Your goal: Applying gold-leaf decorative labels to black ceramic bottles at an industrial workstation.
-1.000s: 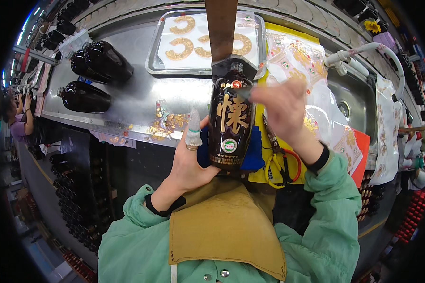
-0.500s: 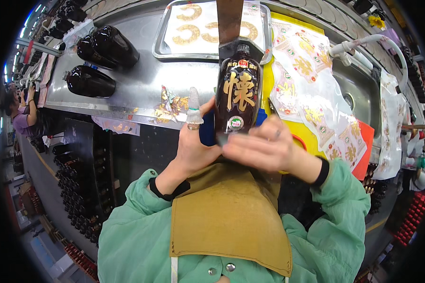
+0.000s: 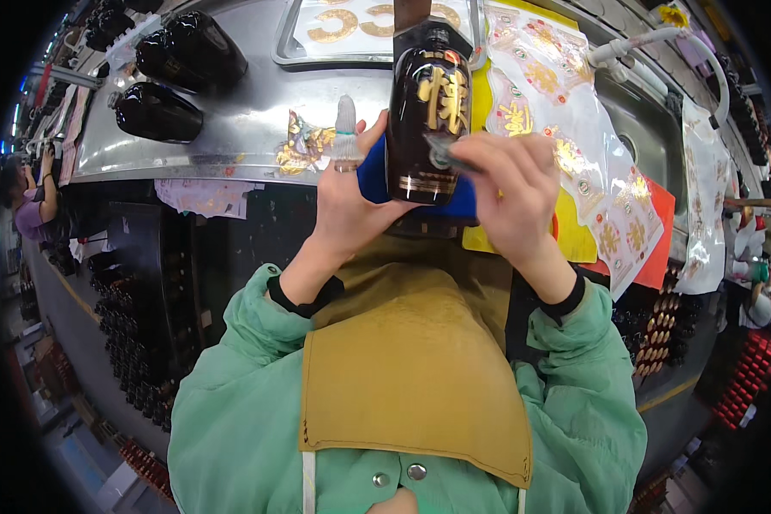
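Note:
A dark glossy bottle (image 3: 407, 128) with a large gold character lies in front of me, its neck pointing away, on a blue pad (image 3: 371, 176). My left hand (image 3: 343, 201) steadies its left side, thumb by the base. A pale knitted cover (image 3: 345, 124) sits over one of its fingers. My right hand (image 3: 514, 184) is closed on a small, flat grey piece (image 3: 444, 151), pressed against the bottle's lower front, over the round emblem. The exact kind of that piece is unclear. Right of the bottle lie printed decal sheets (image 3: 608, 201).
Three dark bottles (image 3: 158, 113) lie on the steel table (image 3: 240, 103) at left. Gold scraps (image 3: 304, 141) are near my left hand. A metal tray (image 3: 334, 58) holds gold decals. At right are a sink (image 3: 651, 141) and white tap (image 3: 660, 38). Another person (image 3: 34, 193) stands far left.
My right hand has moved from the bottle's base up to its right side, with the grey piece now on the emblem. The bottle has turned slightly, its character shifting right. My view has shifted.

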Demonstrator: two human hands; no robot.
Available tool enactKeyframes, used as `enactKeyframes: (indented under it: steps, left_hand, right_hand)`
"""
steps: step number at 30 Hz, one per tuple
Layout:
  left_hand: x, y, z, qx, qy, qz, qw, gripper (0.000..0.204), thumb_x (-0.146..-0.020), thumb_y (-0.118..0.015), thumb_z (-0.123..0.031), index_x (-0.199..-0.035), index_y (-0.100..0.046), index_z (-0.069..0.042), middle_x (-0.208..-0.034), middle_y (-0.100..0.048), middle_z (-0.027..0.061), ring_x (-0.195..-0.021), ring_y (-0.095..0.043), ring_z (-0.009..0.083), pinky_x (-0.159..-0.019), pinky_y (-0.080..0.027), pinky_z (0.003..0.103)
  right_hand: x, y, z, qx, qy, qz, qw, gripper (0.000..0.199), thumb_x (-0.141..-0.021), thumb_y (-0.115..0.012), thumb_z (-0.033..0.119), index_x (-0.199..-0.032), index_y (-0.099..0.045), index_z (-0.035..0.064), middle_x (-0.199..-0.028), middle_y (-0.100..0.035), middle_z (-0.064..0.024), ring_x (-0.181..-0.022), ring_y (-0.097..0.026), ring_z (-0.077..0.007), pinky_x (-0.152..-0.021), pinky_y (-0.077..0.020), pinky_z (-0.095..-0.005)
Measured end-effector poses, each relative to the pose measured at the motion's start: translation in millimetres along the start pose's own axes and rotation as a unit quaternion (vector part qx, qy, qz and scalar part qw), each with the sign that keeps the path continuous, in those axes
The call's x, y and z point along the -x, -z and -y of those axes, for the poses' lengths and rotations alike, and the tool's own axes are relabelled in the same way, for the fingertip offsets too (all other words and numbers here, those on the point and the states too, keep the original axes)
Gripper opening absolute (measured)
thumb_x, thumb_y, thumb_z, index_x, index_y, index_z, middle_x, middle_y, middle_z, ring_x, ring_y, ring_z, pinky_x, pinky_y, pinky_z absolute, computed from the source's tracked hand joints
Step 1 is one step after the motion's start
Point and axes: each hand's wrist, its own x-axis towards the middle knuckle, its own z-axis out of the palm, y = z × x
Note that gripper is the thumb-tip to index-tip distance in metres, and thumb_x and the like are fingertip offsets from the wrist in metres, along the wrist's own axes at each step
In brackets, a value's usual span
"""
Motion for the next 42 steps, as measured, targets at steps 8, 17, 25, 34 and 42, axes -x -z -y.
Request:
enactKeyframes:
  steps: [8,17,25,34,42]
  left_hand:
    - [10,-1,11,0.035,0.082,0.074,0.993,0.092,-0.070,-0.092,-0.013,-0.149,-0.048,0.004,-0.135,-0.062,0.0264,-0.126,-0.061,0.0417,-0.106,-0.049,0.045]
    - [6,4,10,0.144,0.159,0.103,0.971,0.106,-0.069,-0.096,-0.023,-0.154,-0.039,0.006,-0.147,-0.054,0.0280,-0.135,-0.055,0.0417,-0.109,-0.047,0.046]
    - [-53,15,4,0.038,0.005,0.092,0.995,0.106,-0.067,-0.081,-0.069,-0.149,-0.055,-0.007,-0.158,-0.036,0.0293,-0.135,-0.049,0.0479,-0.111,-0.042,0.054]
    - [-78,19,-27,-0.138,-0.055,0.159,0.976,0.085,-0.066,-0.086,-0.060,-0.136,-0.069,-0.015,-0.138,-0.049,0.0420,-0.104,-0.066,0.0476,-0.086,-0.058,0.047]
    - [-89,24,-32,-0.067,0.089,0.184,0.977,0.068,-0.084,-0.085,-0.035,-0.141,-0.062,-0.005,-0.138,-0.060,0.0241,-0.107,-0.071,0.0353,-0.093,-0.056,0.041]
  right_hand:
    - [18,7,0,0.038,-0.075,0.023,0.996,0.026,-0.075,-0.075,0.011,-0.101,-0.077,0.0150,-0.094,-0.075,0.0034,-0.084,-0.067,-0.0127,-0.074,-0.0486,-0.0305]
    - [44,-1,4,-0.022,-0.069,-0.010,0.997,0.026,-0.074,-0.079,0.009,-0.100,-0.077,0.0135,-0.097,-0.076,0.0024,-0.078,-0.063,-0.0161,-0.076,-0.0446,-0.0337]
    - [58,11,1,-0.130,-0.260,-0.076,0.954,0.025,-0.079,-0.079,-0.008,-0.102,-0.071,0.0007,-0.094,-0.073,-0.0113,-0.081,-0.065,-0.0282,-0.074,-0.0507,-0.0358]
    - [58,10,1,-0.161,-0.322,-0.102,0.927,0.025,-0.084,-0.079,-0.004,-0.107,-0.069,0.0007,-0.097,-0.072,-0.0117,-0.085,-0.066,-0.0259,-0.077,-0.0521,-0.0332]
    - [58,13,0,-0.231,-0.364,-0.157,0.888,0.028,-0.098,-0.066,-0.001,-0.125,-0.061,-0.0019,-0.110,-0.066,-0.0091,-0.093,-0.062,-0.0143,-0.083,-0.0489,-0.0276]
